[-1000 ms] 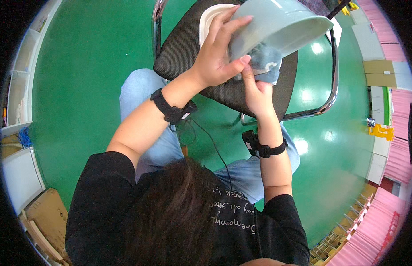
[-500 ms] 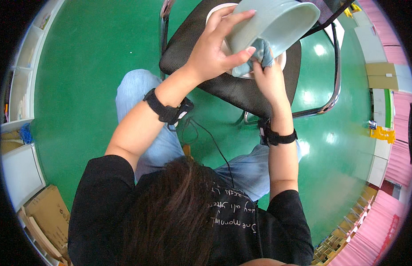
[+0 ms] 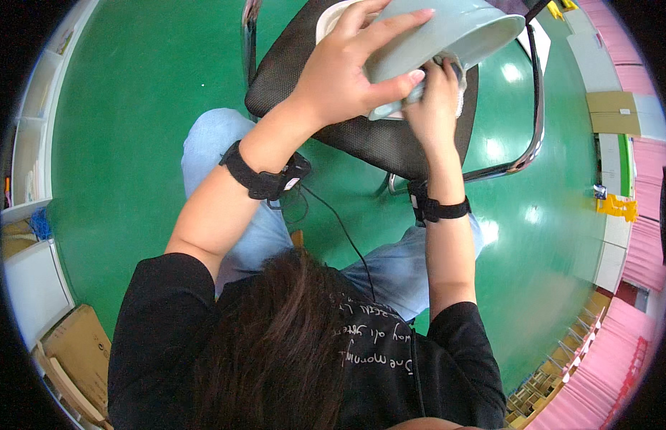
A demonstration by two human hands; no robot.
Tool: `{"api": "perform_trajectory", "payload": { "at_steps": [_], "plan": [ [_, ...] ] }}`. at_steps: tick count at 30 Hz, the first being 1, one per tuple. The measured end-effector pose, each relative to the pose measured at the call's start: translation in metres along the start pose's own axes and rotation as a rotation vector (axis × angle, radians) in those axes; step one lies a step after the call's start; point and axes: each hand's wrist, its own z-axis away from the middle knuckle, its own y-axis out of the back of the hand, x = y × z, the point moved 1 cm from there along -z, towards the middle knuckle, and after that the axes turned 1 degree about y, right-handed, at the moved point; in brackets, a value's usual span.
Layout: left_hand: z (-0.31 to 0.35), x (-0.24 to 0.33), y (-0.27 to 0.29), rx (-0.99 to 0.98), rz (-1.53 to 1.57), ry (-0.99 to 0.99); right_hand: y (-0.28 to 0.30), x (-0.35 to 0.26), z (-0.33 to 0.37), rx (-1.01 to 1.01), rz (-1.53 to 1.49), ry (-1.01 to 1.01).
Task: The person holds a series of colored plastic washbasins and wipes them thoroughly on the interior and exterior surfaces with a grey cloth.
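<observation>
My left hand (image 3: 340,75) grips the outer side of a pale blue-green, tub-like container (image 3: 411,44), fingers over the top and thumb along the lower side. The container is tilted, its wide mouth facing right. Bunched in my right hand (image 3: 434,107) is a blue-grey cloth (image 3: 458,70), pressed at the container's lower rim; the fingers partly hide it. Beneath the container, a white flat-rimmed thing (image 3: 328,23) lies on the black mesh seat (image 3: 286,75) of a chair, mostly covered.
Chrome chair legs (image 3: 539,118) curve around the seat on a green floor (image 3: 132,143). A black cable (image 3: 340,218) hangs between my knees. White shelving (image 3: 33,143) and a cardboard box (image 3: 78,351) stand at left; boxes (image 3: 614,113) and pink curtains (image 3: 648,175) line the right.
My right hand has moved up slightly with the cloth, which now shows on the hand's right side. The container has turned a little, so less of its inside is visible.
</observation>
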Motion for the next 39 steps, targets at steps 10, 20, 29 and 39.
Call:
{"api": "perform_trajectory", "payload": {
  "at_steps": [10,20,29,39],
  "plan": [
    [0.002,-0.01,-0.004,-0.027,0.043,-0.006,-0.005,-0.025,0.016,-0.283,-0.603,-0.274],
    [-0.005,-0.014,-0.005,0.081,0.292,0.096,0.012,-0.024,0.02,-0.332,-0.679,-0.132],
    [-0.002,-0.016,-0.008,0.067,0.425,0.181,0.042,0.011,-0.017,0.004,0.043,-0.101],
    [0.0,-0.025,-0.008,0.35,0.62,0.247,0.097,0.033,-0.039,0.826,-0.604,-0.293]
  ]
}}
